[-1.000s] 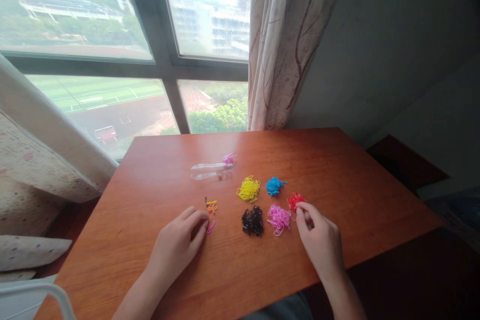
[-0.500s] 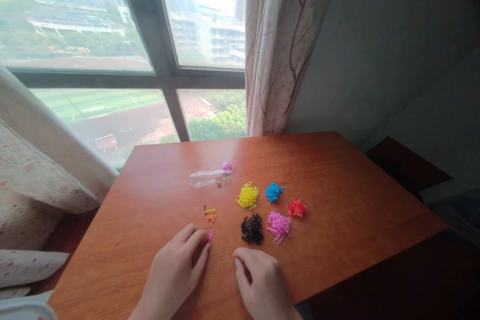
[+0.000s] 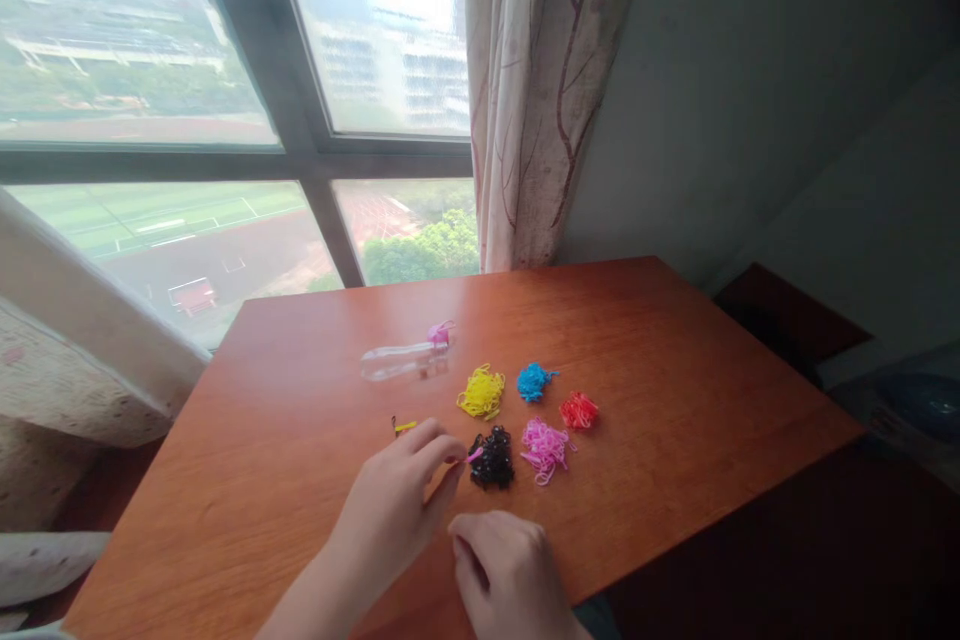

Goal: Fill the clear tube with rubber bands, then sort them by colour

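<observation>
Between the thumb and forefinger of my left hand [image 3: 409,485] is a small pink rubber band [image 3: 475,455], at the left edge of the pile of black rubber bands [image 3: 492,460]. My right hand [image 3: 506,565] rests near the table's front, fingers curled with the tips together; whether anything is in them is hidden. Just past the black pile lies a heap of yellow rubber bands [image 3: 482,393]. To the right are pink rubber bands [image 3: 546,450], blue rubber bands [image 3: 534,381] and red rubber bands [image 3: 579,410]. A few loose yellow and black bands [image 3: 403,427] show behind my left hand, partly covered.
A clear plastic container [image 3: 401,360] with a pink part [image 3: 441,332] at its right end lies toward the back of the brown wooden table [image 3: 675,360]. Behind the table stand a window [image 3: 300,150] and a patterned curtain [image 3: 525,120].
My left hand has moved right with the pink rubber band, from beside the loose bands to the black pile. My right hand stays in a similar curled pose. The view has shifted slightly right.
</observation>
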`<state>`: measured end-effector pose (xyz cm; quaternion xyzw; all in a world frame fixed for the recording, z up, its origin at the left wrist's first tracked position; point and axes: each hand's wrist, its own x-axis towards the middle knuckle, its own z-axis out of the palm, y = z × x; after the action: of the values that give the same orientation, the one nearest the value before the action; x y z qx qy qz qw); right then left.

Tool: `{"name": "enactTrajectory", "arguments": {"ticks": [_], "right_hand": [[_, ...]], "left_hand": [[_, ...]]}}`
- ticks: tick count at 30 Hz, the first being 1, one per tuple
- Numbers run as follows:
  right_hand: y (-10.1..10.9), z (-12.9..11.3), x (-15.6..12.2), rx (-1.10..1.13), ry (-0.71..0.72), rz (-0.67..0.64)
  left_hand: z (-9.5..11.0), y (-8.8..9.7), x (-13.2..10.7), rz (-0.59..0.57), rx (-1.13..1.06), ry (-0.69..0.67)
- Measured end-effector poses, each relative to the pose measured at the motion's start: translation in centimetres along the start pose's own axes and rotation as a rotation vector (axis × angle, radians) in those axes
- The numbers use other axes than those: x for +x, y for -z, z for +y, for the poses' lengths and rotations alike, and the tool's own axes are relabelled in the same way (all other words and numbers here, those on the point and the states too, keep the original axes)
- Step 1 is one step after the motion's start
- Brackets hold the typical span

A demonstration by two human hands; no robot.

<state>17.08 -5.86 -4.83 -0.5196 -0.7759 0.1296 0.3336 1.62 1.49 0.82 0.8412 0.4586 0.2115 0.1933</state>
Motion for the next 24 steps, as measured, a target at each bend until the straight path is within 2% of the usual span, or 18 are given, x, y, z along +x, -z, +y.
{"name": "enactTrajectory", "arguments": {"ticks": [6, 12, 15, 19, 24], "right_hand": [[-0.2, 0.1, -0.2, -0.053, -0.012, -0.017], [-0.5, 0.3, -0.4, -0.042, -0.018, -0.001], [-0.5, 0.3, -0.5, -0.022, -0.017, 0.025], [-0.4, 0.2, -0.5, 0.01, -0.012, 0.016], [-0.1, 0.1, -0.3, 0.032, -0.016, -0.018]], "left_hand": [[3.6, -1.3, 5.2, -0.239, 0.081, -0.224], [4.4, -3.3, 7.6, -0.336, 0.23, -0.375], [4.4, -3.5, 7.8, -0.353, 0.247, -0.379], [4.1, -2.6, 7.4, -0.327, 0.237, -0.33], [1.6, -0.4, 5.7, -0.205, 0.16, -0.157]]}}
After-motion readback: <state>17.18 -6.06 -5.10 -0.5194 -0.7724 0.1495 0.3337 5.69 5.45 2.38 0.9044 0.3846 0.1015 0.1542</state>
